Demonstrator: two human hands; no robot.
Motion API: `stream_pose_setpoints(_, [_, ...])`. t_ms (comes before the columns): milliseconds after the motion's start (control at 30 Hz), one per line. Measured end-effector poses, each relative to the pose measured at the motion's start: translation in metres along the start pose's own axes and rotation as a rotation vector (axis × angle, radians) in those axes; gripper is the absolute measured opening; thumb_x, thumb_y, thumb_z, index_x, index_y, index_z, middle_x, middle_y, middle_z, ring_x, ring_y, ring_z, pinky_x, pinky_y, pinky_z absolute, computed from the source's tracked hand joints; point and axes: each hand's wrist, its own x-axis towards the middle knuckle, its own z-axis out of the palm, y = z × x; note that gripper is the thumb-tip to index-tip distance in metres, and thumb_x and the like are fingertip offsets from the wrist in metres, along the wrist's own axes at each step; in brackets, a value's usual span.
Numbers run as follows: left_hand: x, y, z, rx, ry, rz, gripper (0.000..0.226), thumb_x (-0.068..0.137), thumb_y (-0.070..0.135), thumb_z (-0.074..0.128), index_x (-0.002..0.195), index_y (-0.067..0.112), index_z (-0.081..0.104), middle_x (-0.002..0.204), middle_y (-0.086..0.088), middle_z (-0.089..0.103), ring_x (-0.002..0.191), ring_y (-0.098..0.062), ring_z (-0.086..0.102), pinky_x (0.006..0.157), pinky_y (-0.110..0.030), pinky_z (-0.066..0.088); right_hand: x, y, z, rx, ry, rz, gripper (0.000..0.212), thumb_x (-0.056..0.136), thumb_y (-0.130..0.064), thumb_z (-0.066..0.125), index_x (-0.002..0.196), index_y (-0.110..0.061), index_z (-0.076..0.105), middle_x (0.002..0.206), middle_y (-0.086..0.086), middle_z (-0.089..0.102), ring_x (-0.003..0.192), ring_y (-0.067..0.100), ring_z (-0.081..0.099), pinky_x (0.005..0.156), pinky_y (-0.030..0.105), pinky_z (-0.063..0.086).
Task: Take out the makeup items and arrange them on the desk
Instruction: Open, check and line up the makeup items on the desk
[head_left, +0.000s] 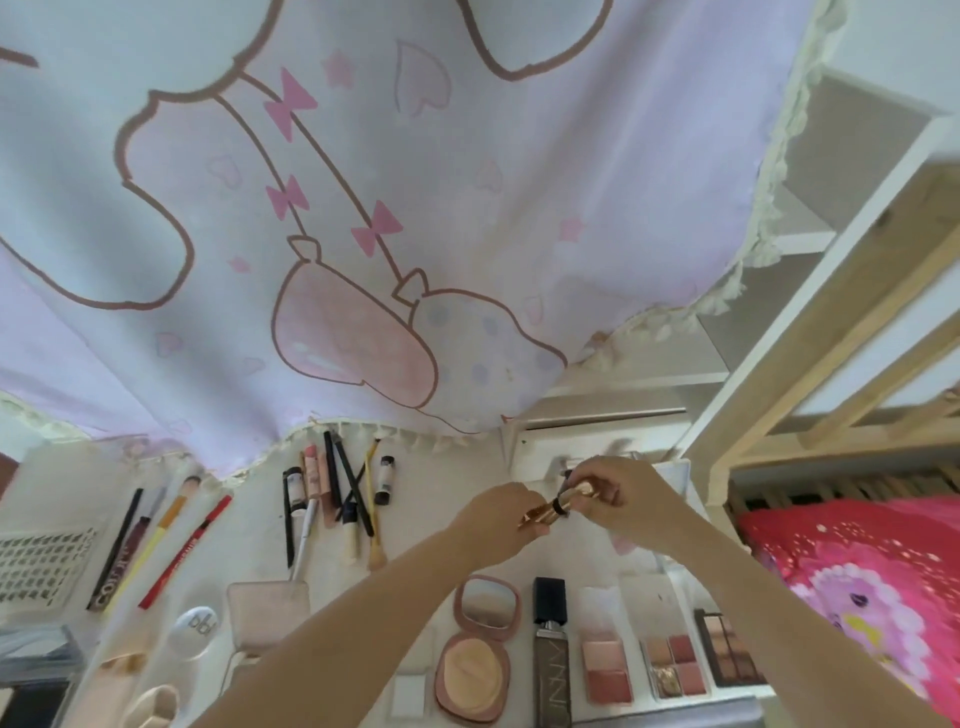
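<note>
Both hands meet above the desk (447, 499), a little beyond the open round powder compact (478, 644). Left hand (498, 519) and right hand (618, 499) are each pinched narrow on one small gold-and-black item (558, 503), likely a lipstick or short brush; motion blur and the fingers covering its ends keep it from being identified. It is held clear of the desk surface. Beside the compact, on the right-hand side, a dark tall bottle (550, 644) lies flat, its lower end cut off by the frame edge; past that, three eyeshadow or blush palettes (675, 665) lie open in a row. Beyond the compact and toward the left hand's side, a cluster of pencils, tubes and brushes (337, 499) lies roughly parallel, partly overlapping, so the count is unclear. Farther that way lies a second group: a red pencil (187, 551), an orange-handled brush (166, 525) and a dark tube (111, 566) with lettering too blurred to read. A white perforated basket (41, 566) is cut off at the frame edge. A pale cartoon-print curtain (363, 208) hangs over the far side of the desk, hiding whatever is behind it. A white box (670, 478) behind the right hand is mostly covered by the hands.
</note>
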Motion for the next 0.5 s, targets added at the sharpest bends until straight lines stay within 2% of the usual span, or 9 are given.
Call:
stream_pose_setpoints(67, [0.012,0.005,0.014,-0.051,-0.043,-0.002,0.027,0.094,0.023,0.046,0.106,0.002,0.058,0.102,-0.015,0.056,0.105,-0.029,0.051,0.09,-0.032,0.038,-0.004,0.008,0.003,-0.064,0.0,0.028,0.007,0.083,-0.011,0.06,0.088,-0.015,0.064,0.066,-0.016,0.048,0.052,-0.001,0.047,0.059,0.008,0.039])
stream_pose_setpoints(133, [0.021,0.007,0.024,-0.072,-0.069,-0.022,0.027,0.094,0.023,0.047,0.106,0.001,0.057,0.107,-0.018,0.055,0.104,-0.031,0.051,0.09,-0.035,0.039,-0.006,0.015,0.006,-0.112,0.009,0.053,0.009,0.085,-0.013,0.057,0.091,-0.013,0.064,0.065,-0.019,0.044,0.054,-0.003,0.041,0.061,0.007,0.038])
stream_pose_setpoints(200, [0.026,0.006,0.03,-0.071,-0.081,-0.043,0.027,0.093,0.024,0.047,0.106,0.001,0.057,0.11,-0.019,0.055,0.103,-0.031,0.051,0.089,-0.036,0.04,-0.007,0.023,0.009,-0.156,0.016,0.099,0.009,0.087,-0.014,0.054,0.094,-0.015,0.061,0.064,-0.019,0.042,0.058,-0.002,0.041,0.059,0.006,0.037])
stream_pose_setpoints(267, [0.03,0.0,0.034,-0.033,-0.08,-0.056,0.027,0.094,0.025,0.046,0.107,0.004,0.058,0.109,-0.017,0.055,0.102,-0.029,0.052,0.088,-0.034,0.041,-0.007,0.032,0.015,-0.221,-0.014,0.171,0.013,0.09,-0.015,0.05,0.1,-0.013,0.058,0.068,-0.011,0.047,0.066,0.008,0.047,0.055,0.009,0.034])
stream_pose_setpoints(367, [0.033,-0.011,0.037,0.042,-0.094,-0.062,0.027,0.094,0.026,0.046,0.111,0.008,0.058,0.111,-0.012,0.056,0.104,-0.025,0.052,0.09,-0.031,0.042,-0.003,0.042,0.027,-0.344,-0.095,0.286,0.023,0.092,-0.017,0.045,0.111,-0.008,0.054,0.094,0.007,0.061,0.087,0.022,0.056,0.067,0.02,0.038])
stream_pose_setpoints(433, [0.034,-0.018,0.039,0.082,-0.114,-0.074,0.028,0.094,0.026,0.046,0.112,0.009,0.057,0.112,-0.011,0.057,0.104,-0.024,0.052,0.091,-0.031,0.042,0.002,0.045,0.037,-0.387,-0.137,0.308,0.025,0.093,-0.017,0.043,0.114,-0.007,0.052,0.11,0.011,0.06,0.1,0.025,0.057,0.078,0.026,0.041])
stream_pose_setpoints(500, [0.033,-0.025,0.039,0.112,-0.128,-0.088,0.028,0.095,0.027,0.045,0.113,0.009,0.056,0.112,-0.011,0.057,0.105,-0.024,0.053,0.091,-0.031,0.042,0.007,0.046,0.046,-0.388,-0.152,0.309,0.025,0.093,-0.017,0.042,0.115,-0.007,0.051,0.114,0.011,0.058,0.105,0.024,0.055,0.082,0.026,0.041])
